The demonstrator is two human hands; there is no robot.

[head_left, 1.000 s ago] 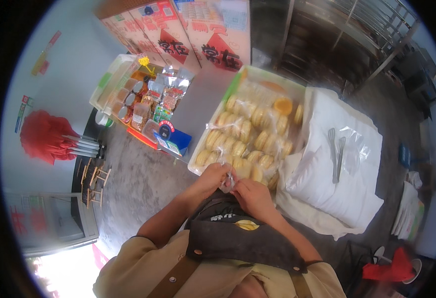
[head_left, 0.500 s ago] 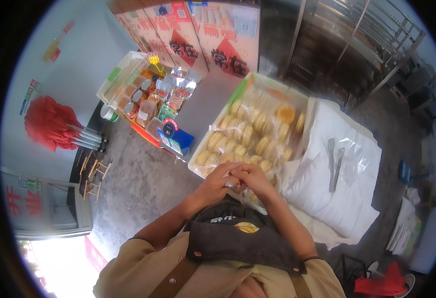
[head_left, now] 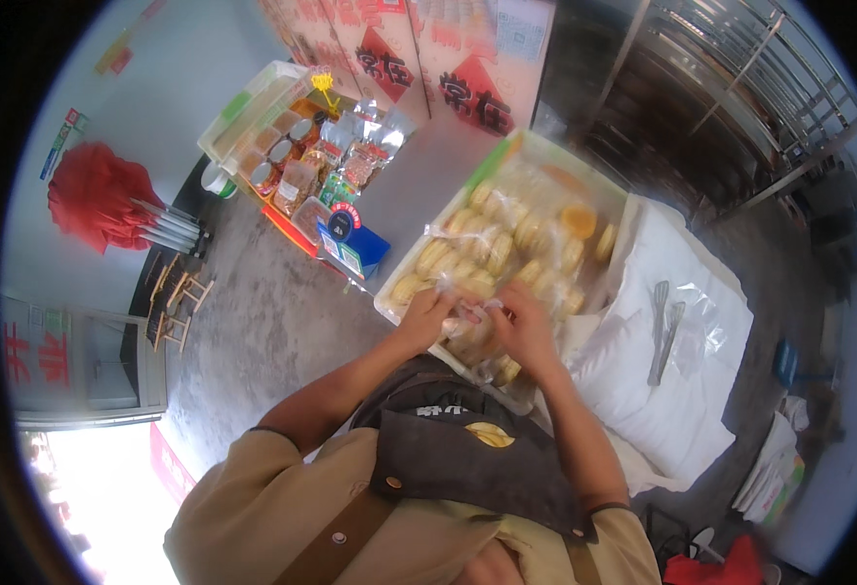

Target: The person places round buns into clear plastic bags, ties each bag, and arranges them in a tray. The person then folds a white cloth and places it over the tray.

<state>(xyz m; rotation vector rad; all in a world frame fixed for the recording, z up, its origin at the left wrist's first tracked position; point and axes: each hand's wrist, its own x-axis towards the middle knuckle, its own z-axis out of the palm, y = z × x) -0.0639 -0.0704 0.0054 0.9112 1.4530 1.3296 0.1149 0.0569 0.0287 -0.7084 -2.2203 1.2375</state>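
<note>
Both hands on clear bag (head_left: 446, 283), over near side of box (head_left: 387, 306).
L hand (head_left: 424, 320) & R hand (head_left: 528, 330) a bit apart, each w/ fingers pinched on the bag's plastic; exact grip too blurry to tell. Buns (head_left: 433, 261), bagged, in rows inside box. White cloth (head_left: 633, 385) just R of box, metal tongs (head_left: 664, 341) lying on it. Blue card stand (head_left: 368, 252) near box, L side; jars (head_left: 282, 153) farther L. Steel rack (head_left: 740, 122) beyond box, far R.
</note>
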